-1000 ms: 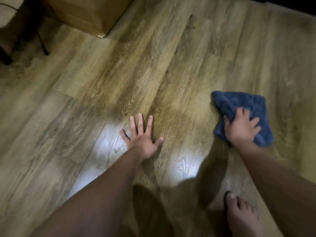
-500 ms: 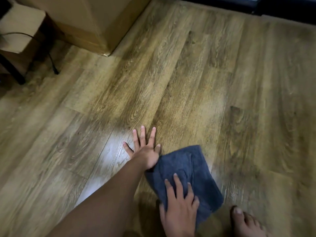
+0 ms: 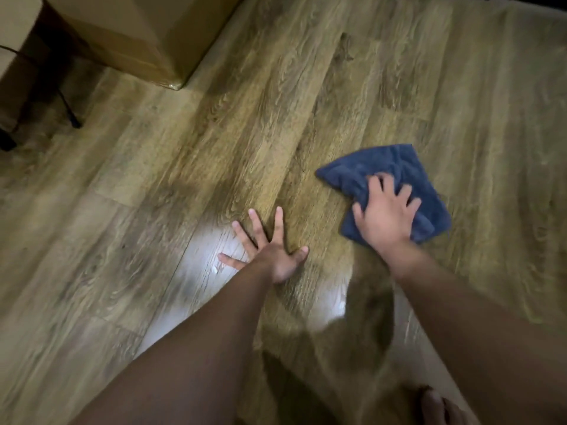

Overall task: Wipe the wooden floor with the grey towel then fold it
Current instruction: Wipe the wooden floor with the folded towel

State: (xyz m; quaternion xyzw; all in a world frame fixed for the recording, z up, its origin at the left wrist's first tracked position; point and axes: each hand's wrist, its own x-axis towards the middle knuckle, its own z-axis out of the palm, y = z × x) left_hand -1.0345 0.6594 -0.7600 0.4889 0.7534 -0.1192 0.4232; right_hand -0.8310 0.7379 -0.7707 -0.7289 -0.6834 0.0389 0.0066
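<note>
Grey towel (image 3: 395, 170) lies bunched on the wooden floor (image 3: 276, 102), well right of our left hand (image 3: 270, 250) | our right hand (image 3: 385, 216) presses it, fingers spread and slightly curled into the cloth | left hand flat on the boards, fingers splayed wide | cardboard box (image 3: 138, 35) far beyond it | bare foot (image 3: 438, 406) nearer us.

No text, label or number can be read anywhere. The cardboard box (image 3: 132, 35) shows plain faces only. The towel (image 3: 395, 167) carries no visible tag.
</note>
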